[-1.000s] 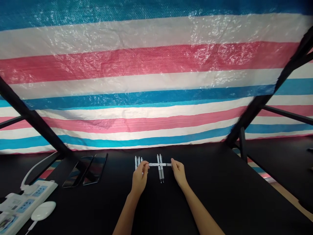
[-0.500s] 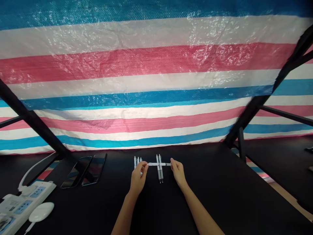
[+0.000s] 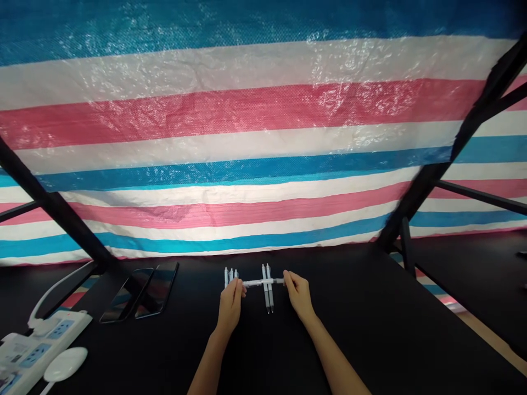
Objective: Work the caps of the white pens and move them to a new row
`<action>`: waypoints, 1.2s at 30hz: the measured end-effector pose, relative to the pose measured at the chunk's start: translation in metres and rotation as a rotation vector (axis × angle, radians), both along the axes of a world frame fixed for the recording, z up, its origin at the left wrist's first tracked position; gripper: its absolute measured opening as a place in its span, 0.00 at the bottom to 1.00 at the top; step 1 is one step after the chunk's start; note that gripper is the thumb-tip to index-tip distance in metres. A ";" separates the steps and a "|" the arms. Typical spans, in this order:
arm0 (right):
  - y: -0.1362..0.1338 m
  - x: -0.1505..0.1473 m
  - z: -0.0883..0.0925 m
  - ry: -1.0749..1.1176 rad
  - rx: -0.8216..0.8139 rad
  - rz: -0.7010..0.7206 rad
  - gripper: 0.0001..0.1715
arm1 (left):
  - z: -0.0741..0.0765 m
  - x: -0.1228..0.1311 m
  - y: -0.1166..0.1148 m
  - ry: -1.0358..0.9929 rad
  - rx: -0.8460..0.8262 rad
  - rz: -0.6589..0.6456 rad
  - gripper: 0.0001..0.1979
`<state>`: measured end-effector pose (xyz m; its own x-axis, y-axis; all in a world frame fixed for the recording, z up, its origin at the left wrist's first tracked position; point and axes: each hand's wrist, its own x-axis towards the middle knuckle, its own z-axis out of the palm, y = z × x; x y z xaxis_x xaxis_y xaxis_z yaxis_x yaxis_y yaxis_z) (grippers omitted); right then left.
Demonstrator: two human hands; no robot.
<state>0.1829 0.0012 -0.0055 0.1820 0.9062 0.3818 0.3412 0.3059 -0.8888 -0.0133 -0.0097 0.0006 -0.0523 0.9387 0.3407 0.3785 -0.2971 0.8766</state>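
Pinching a white pen [image 3: 263, 282] between them, the left hand [image 3: 230, 307] and right hand [image 3: 298, 296] hold it level above a black table [image 3: 337, 334], each with a narrow grip at one end. The pen runs sideways across two pens [image 3: 267, 288], which lie close together, pointing away from the person. Whether it touches them, I cannot tell. Just left of that pair, three pens [image 3: 231, 276] lie side by side, their lower parts hidden behind the left hand. Farther left on the table lie two phones [image 3: 140, 293], dark and glossy, side by side and slightly tilted in view. Nearer the left corner sit a white power strip [image 3: 41, 345] and a round white puck [image 3: 65, 364] with a cable. Behind the table hangs a striped tarp [image 3: 247, 109] in blue, white and pink, crossed by black bars [image 3: 461, 153] on the right and [image 3: 53, 203] on the left.
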 end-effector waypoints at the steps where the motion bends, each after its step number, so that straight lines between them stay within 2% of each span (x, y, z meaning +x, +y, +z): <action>1: 0.000 0.000 0.001 0.006 0.001 0.016 0.26 | 0.000 -0.001 0.001 -0.022 -0.001 0.015 0.22; 4: 0.000 0.001 0.002 0.071 -0.014 0.087 0.19 | -0.001 -0.006 0.003 -0.084 -0.002 0.073 0.23; 8: 0.004 0.002 0.001 0.231 -0.046 0.130 0.19 | 0.000 -0.013 0.006 -0.115 0.011 0.118 0.24; 17: 0.014 0.014 -0.010 0.502 -0.049 0.026 0.20 | -0.001 -0.019 0.010 -0.148 0.011 0.141 0.24; 23: 0.019 0.017 -0.018 0.551 -0.041 0.007 0.20 | -0.006 -0.027 0.015 -0.140 -0.031 0.193 0.25; 36: 0.015 0.015 -0.018 0.464 -0.081 0.058 0.20 | -0.018 -0.032 0.017 -0.025 -0.063 0.076 0.23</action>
